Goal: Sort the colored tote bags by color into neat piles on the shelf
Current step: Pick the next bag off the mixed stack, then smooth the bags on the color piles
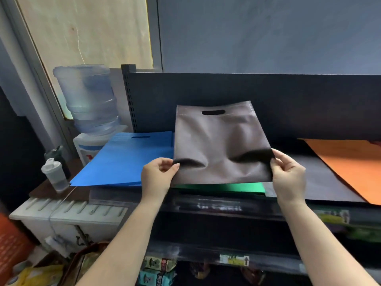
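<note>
Pinched by left hand [158, 174] and right hand [288, 174] at its bottom corners, held above the dark metal shelf [226, 203]: thin grey non-woven tote bag [221, 141]. Judged light, limp, crease-prone; best gripped at both corners.

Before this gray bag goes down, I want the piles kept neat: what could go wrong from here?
1. The gray bag hangs over the green pile; lowered here, it would mix colors.
2. Each hand pinches only a near corner, and the cloth buckles, so it may land creased.
3. The blue pile juts past the shelf edge; a nudge might slide it.
</note>
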`<action>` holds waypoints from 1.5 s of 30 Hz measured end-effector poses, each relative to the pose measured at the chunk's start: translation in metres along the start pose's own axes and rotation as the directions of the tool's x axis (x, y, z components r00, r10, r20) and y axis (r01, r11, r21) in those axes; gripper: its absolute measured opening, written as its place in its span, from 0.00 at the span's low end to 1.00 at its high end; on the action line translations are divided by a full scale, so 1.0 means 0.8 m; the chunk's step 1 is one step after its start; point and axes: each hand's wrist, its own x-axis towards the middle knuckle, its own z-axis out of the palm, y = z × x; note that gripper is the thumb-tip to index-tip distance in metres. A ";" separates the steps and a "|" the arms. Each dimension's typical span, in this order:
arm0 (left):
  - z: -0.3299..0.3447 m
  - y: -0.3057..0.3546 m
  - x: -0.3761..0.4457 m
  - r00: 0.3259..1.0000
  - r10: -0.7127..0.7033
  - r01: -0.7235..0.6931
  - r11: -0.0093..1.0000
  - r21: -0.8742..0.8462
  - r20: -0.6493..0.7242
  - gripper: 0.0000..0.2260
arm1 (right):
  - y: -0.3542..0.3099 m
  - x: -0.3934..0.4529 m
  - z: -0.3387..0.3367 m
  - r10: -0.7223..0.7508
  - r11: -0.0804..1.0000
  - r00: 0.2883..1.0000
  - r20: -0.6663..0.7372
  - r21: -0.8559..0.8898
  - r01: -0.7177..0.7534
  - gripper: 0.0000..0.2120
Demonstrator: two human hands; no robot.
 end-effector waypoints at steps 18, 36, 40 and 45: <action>0.221 0.093 -0.058 0.917 0.009 -0.203 0.872 0.446 0.399 0.06 | 0.072 0.098 -0.241 0.056 0.688 0.993 0.106 -0.724 0.039 0.16; 0.494 0.339 -0.190 0.624 0.490 -0.780 0.342 0.523 0.609 0.16 | 0.016 0.202 -0.514 -0.141 0.161 0.939 0.314 -0.928 0.335 0.22; 0.572 0.377 -0.229 0.528 0.504 -0.849 0.317 0.422 0.683 0.18 | 0.014 0.210 -0.606 -0.030 -0.047 0.969 0.246 -0.969 0.244 0.23; 0.667 0.433 -0.285 0.378 0.536 -0.922 0.294 0.253 0.755 0.19 | 0.010 0.208 -0.713 0.070 -0.192 0.996 0.061 -0.979 0.073 0.22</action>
